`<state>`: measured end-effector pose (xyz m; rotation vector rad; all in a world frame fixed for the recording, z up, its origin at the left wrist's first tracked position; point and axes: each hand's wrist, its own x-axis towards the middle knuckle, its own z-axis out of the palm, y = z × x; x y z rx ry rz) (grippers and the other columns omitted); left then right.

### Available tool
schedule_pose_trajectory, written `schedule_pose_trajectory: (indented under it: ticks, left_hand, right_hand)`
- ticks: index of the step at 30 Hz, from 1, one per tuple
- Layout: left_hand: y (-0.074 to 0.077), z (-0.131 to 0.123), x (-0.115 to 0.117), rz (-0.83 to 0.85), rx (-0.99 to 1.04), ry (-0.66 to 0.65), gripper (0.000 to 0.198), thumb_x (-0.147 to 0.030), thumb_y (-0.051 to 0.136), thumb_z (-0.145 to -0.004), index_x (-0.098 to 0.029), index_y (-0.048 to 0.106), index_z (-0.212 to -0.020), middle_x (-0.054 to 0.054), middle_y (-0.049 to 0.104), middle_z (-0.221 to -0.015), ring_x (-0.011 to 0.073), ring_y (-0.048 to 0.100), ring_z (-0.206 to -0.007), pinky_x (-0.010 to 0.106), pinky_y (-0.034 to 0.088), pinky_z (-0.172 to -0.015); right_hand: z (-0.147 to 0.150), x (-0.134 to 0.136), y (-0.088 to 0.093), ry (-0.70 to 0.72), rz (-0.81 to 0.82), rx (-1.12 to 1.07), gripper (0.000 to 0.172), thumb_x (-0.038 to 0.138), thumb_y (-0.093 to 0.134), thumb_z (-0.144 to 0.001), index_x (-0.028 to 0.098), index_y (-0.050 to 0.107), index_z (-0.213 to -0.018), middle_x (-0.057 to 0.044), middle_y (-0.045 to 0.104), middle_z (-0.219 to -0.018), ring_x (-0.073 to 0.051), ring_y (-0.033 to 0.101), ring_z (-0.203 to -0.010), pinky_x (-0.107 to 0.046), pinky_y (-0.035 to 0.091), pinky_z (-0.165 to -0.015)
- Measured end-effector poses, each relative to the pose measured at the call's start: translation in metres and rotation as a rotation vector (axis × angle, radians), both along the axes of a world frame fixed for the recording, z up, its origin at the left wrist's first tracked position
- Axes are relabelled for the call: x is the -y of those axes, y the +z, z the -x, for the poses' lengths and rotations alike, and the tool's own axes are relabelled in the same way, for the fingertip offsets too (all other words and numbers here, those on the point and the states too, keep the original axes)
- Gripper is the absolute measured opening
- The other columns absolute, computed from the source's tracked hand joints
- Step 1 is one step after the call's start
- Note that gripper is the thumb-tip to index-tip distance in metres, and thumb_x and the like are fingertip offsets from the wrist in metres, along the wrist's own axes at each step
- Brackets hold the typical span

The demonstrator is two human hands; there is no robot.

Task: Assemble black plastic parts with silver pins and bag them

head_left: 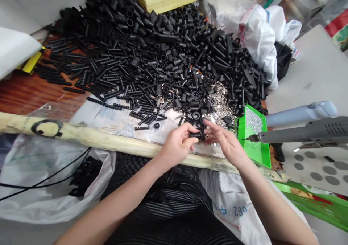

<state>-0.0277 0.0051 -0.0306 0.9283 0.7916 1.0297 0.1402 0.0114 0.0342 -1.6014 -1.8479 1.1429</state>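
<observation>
My left hand (178,143) pinches a short black plastic tube-shaped part (195,135) just above the near edge of the table. At the right end of that part, the fingers of my right hand (225,143) close around its wider end; the exact grip is partly hidden. Just beyond my hands lie round black caps (195,115) and a scatter of small shiny metal pieces (221,101). To the right of my right hand is a green tray (268,154) holding many small silvery parts (253,121).
A large heap of black plastic parts (163,38) covers the table, with ribbed black rods (108,61) on the left. A grey power screwdriver (307,134) hangs over the tray. A wooden pole (130,139) runs along the front edge. A white sack (103,172) stands below left.
</observation>
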Motion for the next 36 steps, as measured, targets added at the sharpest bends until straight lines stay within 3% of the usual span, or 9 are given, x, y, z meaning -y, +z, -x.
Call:
schedule_pose_trajectory:
  ticks: [3, 6, 13, 17, 19, 23, 27, 32, 36]
  left_hand:
    - [0.001, 0.001, 0.0, -0.02, 0.003, 0.01, 0.013, -0.014, 0.055, -0.073, -0.017, 0.052, -0.085, -0.003, 0.054, -0.067, 0.009, 0.054, -0.055, 0.022, 0.046, -0.052]
    - [0.002, 0.002, 0.001, -0.048, -0.052, 0.013, 0.013, -0.014, 0.054, -0.074, -0.017, 0.054, -0.087, -0.003, 0.055, -0.068, 0.0095, 0.055, -0.056, 0.022, 0.047, -0.054]
    - [-0.003, 0.002, 0.003, -0.114, -0.119, 0.007, 0.014, -0.014, 0.053, -0.076, -0.016, 0.057, -0.089, -0.001, 0.058, -0.07, 0.0106, 0.056, -0.058, 0.024, 0.049, -0.055]
    - [0.0, 0.003, 0.002, -0.064, -0.048, -0.013, 0.014, -0.012, 0.052, -0.075, -0.016, 0.056, -0.087, -0.001, 0.058, -0.07, 0.0099, 0.056, -0.058, 0.023, 0.049, -0.055]
    - [0.005, 0.004, 0.0, 0.008, 0.04, -0.039, 0.012, -0.011, 0.052, -0.073, -0.016, 0.055, -0.084, -0.002, 0.058, -0.07, 0.009, 0.055, -0.056, 0.022, 0.047, -0.053]
    - [0.016, 0.007, -0.004, 0.096, 0.085, -0.061, 0.012, -0.011, 0.053, -0.072, -0.016, 0.052, -0.083, -0.006, 0.052, -0.06, 0.0066, 0.048, -0.047, 0.019, 0.04, -0.044]
    - [0.014, 0.007, -0.004, 0.083, 0.071, -0.092, 0.012, -0.012, 0.053, -0.073, -0.016, 0.051, -0.084, -0.007, 0.05, -0.056, 0.0066, 0.047, -0.045, 0.019, 0.039, -0.044]
    - [0.001, 0.005, 0.001, -0.123, -0.103, -0.025, 0.013, -0.014, 0.05, -0.077, -0.016, 0.054, -0.089, -0.002, 0.057, -0.07, 0.0102, 0.055, -0.056, 0.023, 0.046, -0.054]
    - [-0.002, 0.006, 0.004, -0.297, -0.296, 0.008, 0.014, -0.012, 0.046, -0.081, -0.017, 0.056, -0.09, 0.0, 0.059, -0.074, 0.0104, 0.053, -0.057, 0.023, 0.043, -0.053]
  right_hand:
    - [0.001, 0.004, 0.005, 0.09, -0.33, 0.117, 0.051, 0.054, 0.065, -0.081, 0.02, 0.061, -0.119, -0.01, 0.066, -0.103, -0.022, 0.064, -0.082, -0.039, 0.055, -0.077]
    - [0.005, 0.005, 0.005, 0.143, -0.399, 0.157, 0.034, 0.045, 0.07, -0.081, 0.021, 0.068, -0.104, -0.008, 0.068, -0.094, -0.023, 0.063, -0.083, -0.039, 0.053, -0.077]
    - [0.012, -0.002, -0.002, -0.146, 0.17, -0.112, 0.041, 0.048, 0.084, -0.058, 0.016, 0.062, -0.073, 0.0, 0.062, -0.058, -0.015, 0.058, -0.049, -0.025, 0.05, -0.046]
    - [0.016, 0.001, -0.003, -0.102, 0.33, -0.197, 0.034, 0.045, 0.075, -0.069, 0.016, 0.06, -0.065, 0.0, 0.06, -0.051, -0.013, 0.055, -0.044, -0.023, 0.047, -0.043]
    - [0.013, 0.004, -0.003, -0.082, 0.212, -0.118, 0.028, 0.041, 0.071, -0.073, 0.015, 0.067, -0.08, -0.001, 0.064, -0.06, -0.014, 0.059, -0.051, -0.025, 0.051, -0.049]
    - [0.001, 0.007, 0.001, 0.053, -0.227, 0.043, 0.047, 0.037, 0.068, -0.08, 0.02, 0.06, -0.122, -0.008, 0.066, -0.103, -0.02, 0.065, -0.08, -0.035, 0.057, -0.073]
    - [-0.005, 0.004, 0.002, 0.297, -0.554, 0.189, 0.036, 0.027, 0.065, -0.086, 0.023, 0.061, -0.122, -0.01, 0.063, -0.115, -0.025, 0.06, -0.104, -0.04, 0.051, -0.09]
    - [0.005, 0.002, -0.004, 0.167, -0.422, 0.203, 0.029, 0.042, 0.07, -0.081, 0.016, 0.07, -0.095, -0.005, 0.068, -0.072, -0.018, 0.062, -0.059, -0.03, 0.054, -0.059]
    - [0.007, 0.004, -0.006, 0.139, -0.357, 0.183, 0.032, 0.044, 0.068, -0.082, 0.014, 0.069, -0.093, -0.004, 0.066, -0.067, -0.016, 0.06, -0.053, -0.027, 0.051, -0.051]
